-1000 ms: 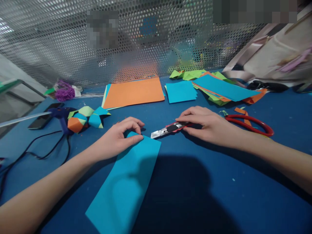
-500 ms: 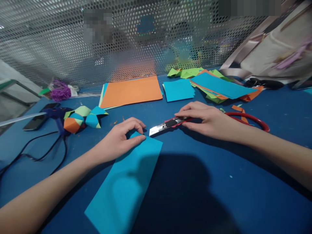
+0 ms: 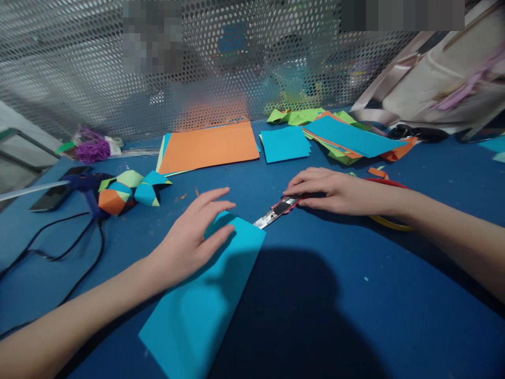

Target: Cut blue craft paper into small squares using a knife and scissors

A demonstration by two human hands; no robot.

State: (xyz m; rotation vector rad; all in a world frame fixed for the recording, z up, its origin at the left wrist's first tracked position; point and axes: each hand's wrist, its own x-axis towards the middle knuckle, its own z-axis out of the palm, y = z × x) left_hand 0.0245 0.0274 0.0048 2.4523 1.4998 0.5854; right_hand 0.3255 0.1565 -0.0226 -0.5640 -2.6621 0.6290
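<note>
You are holding one knife (image 3: 276, 210) in your right hand (image 3: 335, 190), its fingers closing around the red handle and its blade pointing toward your other hand. Your left hand (image 3: 193, 239) is gripping nothing: its fingers are spreading over the upper left part of one long blue sheet (image 3: 197, 305). Whether any fingertip is pressing on it, I cannot tell. That sheet is lying slantwise on the one blue table (image 3: 414, 295) in front of you, and the knife's tip is meeting its far edge near the right corner.

Beyond your hands, three paper piles are lying in a row: one with an orange sheet (image 3: 211, 147) on top, one of small blue squares (image 3: 284, 143), and one of mixed-colour strips (image 3: 355, 137). I cannot count the layers. On your left, one glue gun (image 3: 91, 197) is resting between one phone (image 3: 53, 192) and a cluster of folded paper shapes (image 3: 118, 192); one purple bundle (image 3: 93, 150) is sitting behind them. One red loop (image 3: 389, 182) is showing beyond your right forearm.
</note>
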